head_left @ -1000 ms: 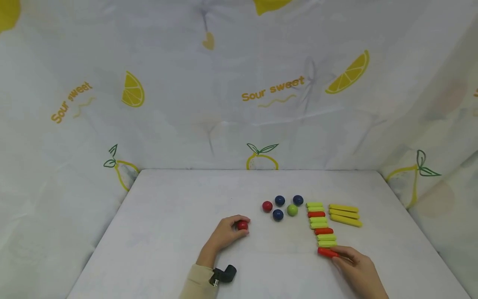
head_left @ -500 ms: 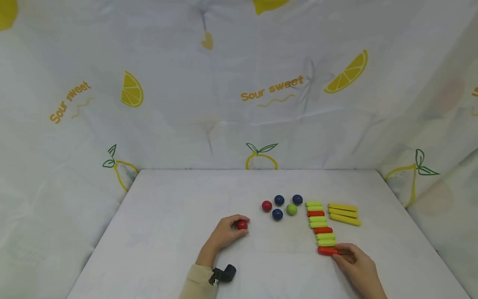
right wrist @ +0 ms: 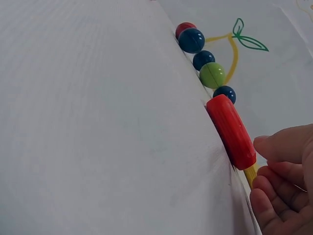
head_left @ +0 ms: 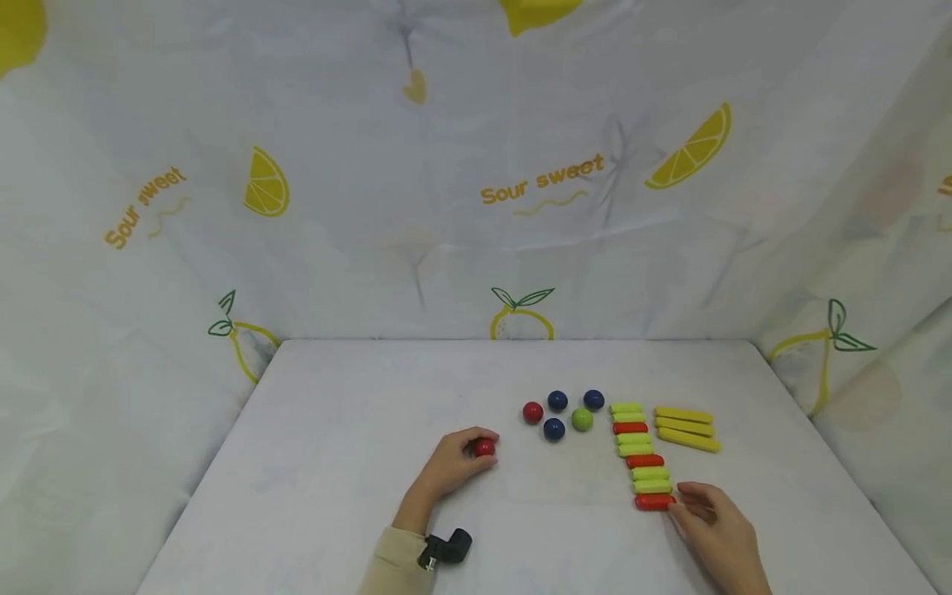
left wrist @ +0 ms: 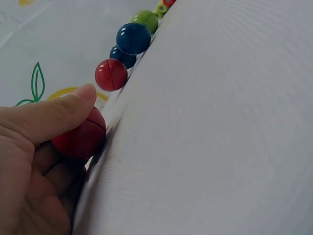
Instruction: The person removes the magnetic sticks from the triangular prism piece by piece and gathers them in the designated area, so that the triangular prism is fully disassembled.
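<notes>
My left hand (head_left: 449, 464) rests on the white table, its thumb and fingers curled round a red ball (left wrist: 80, 137). At the right, my right hand (head_left: 720, 529) is beside the near end of a column of short sticks. The closest of these is a red stick (right wrist: 231, 131), lying flat below a light green stick (head_left: 652, 487). My right thumb tip is right at the red stick's right end, with the index finger apart from it and the other fingers loosely bent. The column mixes light green sticks with red ones, such as the red stick (head_left: 644, 461) midway.
Between the hands, farther back, sit a red ball (head_left: 532, 412), a green ball (head_left: 583, 420) and three dark blue balls, one blue ball (head_left: 554, 430) nearest. Three yellow sticks (head_left: 686, 426) lie right of the column. A lemon-printed cloth (head_left: 357, 248) hangs behind the table (head_left: 335, 413).
My right hand has straightened the near red stick into line under the column, then loosened its fingers from it and drawn slightly right. My left hand stays put on its red ball.
</notes>
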Tool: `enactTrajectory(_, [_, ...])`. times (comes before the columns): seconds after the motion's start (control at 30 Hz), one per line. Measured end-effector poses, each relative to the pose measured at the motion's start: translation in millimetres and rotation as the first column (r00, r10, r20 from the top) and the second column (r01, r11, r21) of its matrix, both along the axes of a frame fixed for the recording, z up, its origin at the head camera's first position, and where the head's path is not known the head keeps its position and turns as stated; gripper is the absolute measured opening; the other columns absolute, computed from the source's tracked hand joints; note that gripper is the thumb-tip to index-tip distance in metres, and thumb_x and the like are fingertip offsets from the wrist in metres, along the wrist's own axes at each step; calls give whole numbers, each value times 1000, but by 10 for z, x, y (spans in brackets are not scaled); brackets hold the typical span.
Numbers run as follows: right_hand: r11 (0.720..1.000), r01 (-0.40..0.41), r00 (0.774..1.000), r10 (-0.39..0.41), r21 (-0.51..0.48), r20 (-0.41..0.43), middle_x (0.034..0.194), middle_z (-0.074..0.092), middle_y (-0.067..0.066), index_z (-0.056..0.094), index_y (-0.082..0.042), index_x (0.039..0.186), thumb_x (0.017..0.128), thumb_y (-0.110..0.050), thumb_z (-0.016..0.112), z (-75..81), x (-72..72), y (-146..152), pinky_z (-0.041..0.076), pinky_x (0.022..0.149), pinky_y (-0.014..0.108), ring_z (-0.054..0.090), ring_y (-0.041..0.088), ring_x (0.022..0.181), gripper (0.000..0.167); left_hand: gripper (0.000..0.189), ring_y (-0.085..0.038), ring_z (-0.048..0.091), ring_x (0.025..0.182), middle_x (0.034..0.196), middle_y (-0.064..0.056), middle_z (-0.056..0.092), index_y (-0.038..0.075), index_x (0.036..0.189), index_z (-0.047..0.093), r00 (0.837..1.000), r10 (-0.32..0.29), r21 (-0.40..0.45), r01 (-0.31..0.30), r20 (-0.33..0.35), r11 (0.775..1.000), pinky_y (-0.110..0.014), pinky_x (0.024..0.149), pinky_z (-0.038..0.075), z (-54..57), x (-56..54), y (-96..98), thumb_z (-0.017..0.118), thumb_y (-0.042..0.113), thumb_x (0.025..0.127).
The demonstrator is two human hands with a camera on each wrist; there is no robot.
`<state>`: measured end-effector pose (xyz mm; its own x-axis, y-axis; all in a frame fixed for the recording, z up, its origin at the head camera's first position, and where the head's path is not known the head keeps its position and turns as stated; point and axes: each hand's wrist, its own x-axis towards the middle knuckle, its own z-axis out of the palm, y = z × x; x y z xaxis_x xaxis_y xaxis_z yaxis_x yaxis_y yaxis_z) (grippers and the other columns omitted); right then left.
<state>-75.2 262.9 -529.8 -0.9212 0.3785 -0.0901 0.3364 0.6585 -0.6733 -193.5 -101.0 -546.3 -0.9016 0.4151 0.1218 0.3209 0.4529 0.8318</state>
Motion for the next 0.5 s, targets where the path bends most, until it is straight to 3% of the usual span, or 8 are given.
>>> enactTrajectory(0.23, [999, 23, 998, -25, -32, -50, 127, 55, 21, 48, -1, 128, 90, -33, 63, 59, 26, -5, 48, 91, 47, 52, 35, 114, 52, 32, -15, 56, 112, 120, -1, 64, 18, 119, 63, 997, 37, 37, -39, 70, 999, -34, 95, 47, 26, -169, 139, 67, 26, 88])
enactTrajectory(0.37, [996, -21, 999, 19, -92, -32, 131, 53, 18, 47, -3, 130, 91, -44, 59, 83, 10, -62, 45, 96, 50, 50, 34, 120, 58, 32, -14, 57, 103, 116, -2, 65, 16, 119, 63, 989, 69, 123, -85, 134, 989, -29, 87, 48, 92, -366, 247, 67, 23, 88])
enactTrajectory(0.5, [988, -62, 998, 62, -144, -10, 135, 51, 17, 45, -5, 132, 91, -41, 60, 89, -14, -128, 37, 102, 58, 47, 34, 123, 57, 31, -16, 56, 106, 118, -4, 64, 15, 118, 64, 982, 133, 144, -153, 134, 978, -32, 90, 49, 106, -593, 363, 67, 22, 88])
